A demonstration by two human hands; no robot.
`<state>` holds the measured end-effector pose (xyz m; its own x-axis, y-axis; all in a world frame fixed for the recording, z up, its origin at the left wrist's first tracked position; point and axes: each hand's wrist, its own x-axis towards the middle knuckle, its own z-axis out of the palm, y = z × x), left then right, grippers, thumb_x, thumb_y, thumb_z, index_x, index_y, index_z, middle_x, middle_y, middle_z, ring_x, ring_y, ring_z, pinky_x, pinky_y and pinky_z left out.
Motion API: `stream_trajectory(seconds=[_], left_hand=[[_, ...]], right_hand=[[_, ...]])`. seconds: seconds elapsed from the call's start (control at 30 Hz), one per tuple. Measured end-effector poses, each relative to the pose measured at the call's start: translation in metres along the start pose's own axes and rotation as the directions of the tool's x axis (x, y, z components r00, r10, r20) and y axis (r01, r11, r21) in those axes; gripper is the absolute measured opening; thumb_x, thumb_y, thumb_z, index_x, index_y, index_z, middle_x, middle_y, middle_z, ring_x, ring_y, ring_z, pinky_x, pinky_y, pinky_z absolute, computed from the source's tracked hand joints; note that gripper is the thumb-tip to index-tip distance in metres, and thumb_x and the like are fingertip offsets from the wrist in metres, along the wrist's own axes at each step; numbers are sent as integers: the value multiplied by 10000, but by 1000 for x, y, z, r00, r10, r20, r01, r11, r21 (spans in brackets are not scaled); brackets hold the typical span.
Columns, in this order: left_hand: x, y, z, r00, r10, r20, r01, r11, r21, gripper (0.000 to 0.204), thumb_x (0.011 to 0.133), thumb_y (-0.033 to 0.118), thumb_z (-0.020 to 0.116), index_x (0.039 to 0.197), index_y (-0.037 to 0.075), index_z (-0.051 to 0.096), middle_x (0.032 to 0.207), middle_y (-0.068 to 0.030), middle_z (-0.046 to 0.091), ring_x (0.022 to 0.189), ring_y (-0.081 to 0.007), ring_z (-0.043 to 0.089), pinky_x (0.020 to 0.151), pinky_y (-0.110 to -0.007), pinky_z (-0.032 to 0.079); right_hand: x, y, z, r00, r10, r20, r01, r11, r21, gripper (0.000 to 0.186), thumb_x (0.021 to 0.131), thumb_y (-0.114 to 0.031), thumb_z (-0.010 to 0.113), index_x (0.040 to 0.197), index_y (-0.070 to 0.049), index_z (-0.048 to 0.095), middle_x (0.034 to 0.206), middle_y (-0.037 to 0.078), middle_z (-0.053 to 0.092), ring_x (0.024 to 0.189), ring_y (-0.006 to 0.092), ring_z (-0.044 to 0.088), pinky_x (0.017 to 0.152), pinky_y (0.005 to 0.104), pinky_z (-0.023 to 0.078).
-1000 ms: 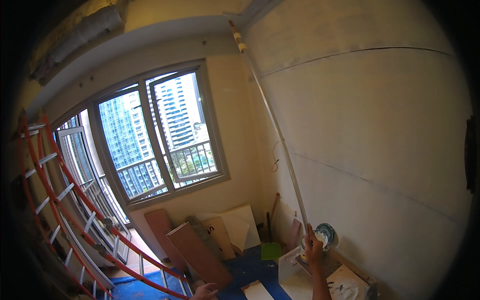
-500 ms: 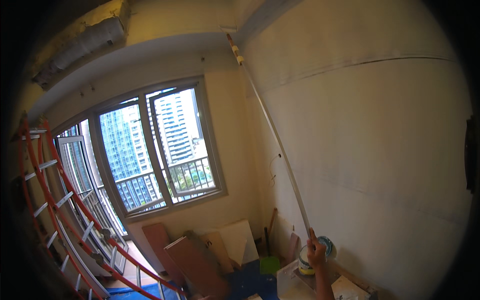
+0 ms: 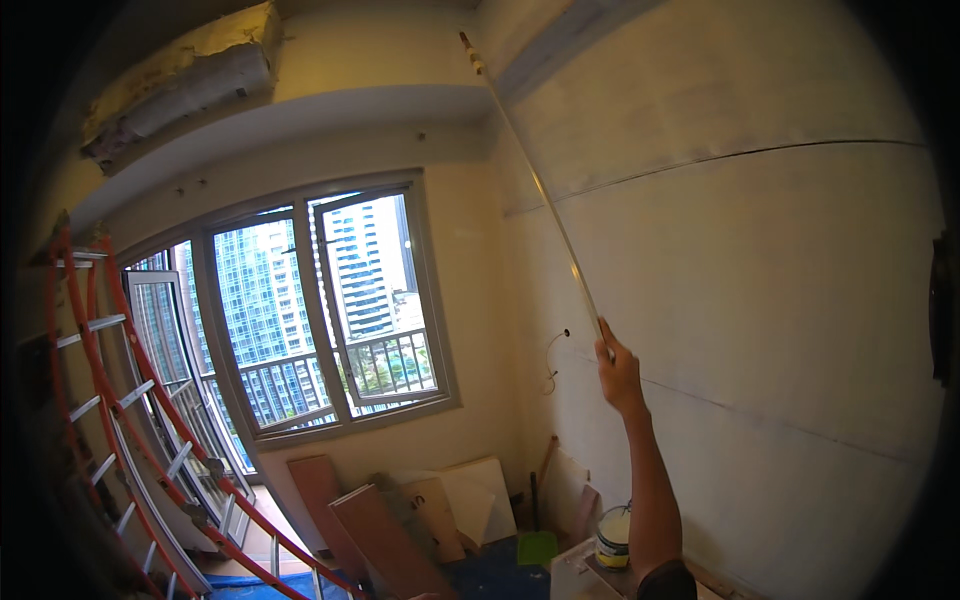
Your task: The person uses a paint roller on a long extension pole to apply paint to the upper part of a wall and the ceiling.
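Right hand (image 3: 620,378): raised, fingers clenched around the lower end of a long thin pole (image 3: 535,185). The pole slants up along the white wall (image 3: 760,300) to the ceiling corner. Left hand: out of view. A paint bucket (image 3: 612,536) stands on the floor below, near the wall; its contents cannot be made out.

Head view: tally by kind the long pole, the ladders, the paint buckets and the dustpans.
Long pole, held in the right hand: 1
Orange ladder: 1
Paint bucket: 1
Green dustpan: 1
Total: 4
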<state>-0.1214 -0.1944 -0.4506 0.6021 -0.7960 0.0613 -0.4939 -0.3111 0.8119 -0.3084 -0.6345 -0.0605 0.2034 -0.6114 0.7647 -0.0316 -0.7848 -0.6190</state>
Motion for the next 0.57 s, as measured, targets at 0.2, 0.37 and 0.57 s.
stream_trajectory(seconds=[0.2,0.37,0.57], left_hand=[[-3,16,-14,999,-46,3,46,997,-59,448,846,284,712,1227,72,610,945,-140,708,814,-189,665,735,-337,546],[-23,-2,-29,998,-8,-58,9,1000,25,493,855,301,704,1277,80,579,957,-122,706,836,-186,670,749,-322,544],[-34,27,-47,978,122,-171,-136,988,-69,388,881,243,678,1236,106,604,883,-69,680,743,-106,628,663,-265,532]], right_hand=[[92,-31,-3,970,-206,-133,203,979,-32,459,995,-297,449,1435,-168,427,696,156,633,608,221,622,668,391,505],[15,-52,5,999,-26,-29,26,999,-23,462,997,-258,460,1444,-149,418,559,105,516,521,168,550,625,403,494],[-154,5,40,993,-121,16,115,974,197,465,1004,-281,460,1447,-147,415,901,198,647,814,203,605,802,270,472]])
